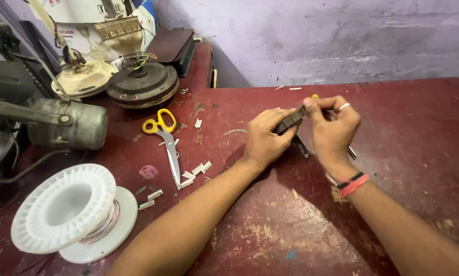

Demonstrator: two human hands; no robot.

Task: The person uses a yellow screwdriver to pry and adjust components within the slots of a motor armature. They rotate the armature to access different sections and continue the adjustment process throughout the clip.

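I saw both hands closed on a dark ribbed block (290, 121) above the worn red desk (403, 153), left hand (264, 140) beneath, right hand (333, 125) pinching its far end. Scissors (165, 140) and a white spool (68, 212) lay left, below a pale purple wall (316, 36).

You are in a small electrical repair workshop, the sort that rewinds fan motors. Evidence: a worn red-painted workbench (403, 133), paint chipped and scuffed near you. Far left, two opened ceiling-fan motors, one cream (84, 76), one dark brown (142, 84) with loose coloured wires sticking up. A grey cylindrical motor housing (68, 122) sits at the left edge. Near left, a white plastic spool (68, 209) carries a little copper winding wire. Yellow-handled scissors (165, 140) lie mid-bench among snipped white insulation slips (196, 171). Behind the bench, a rough, bare lilac plaster wall (316, 36).
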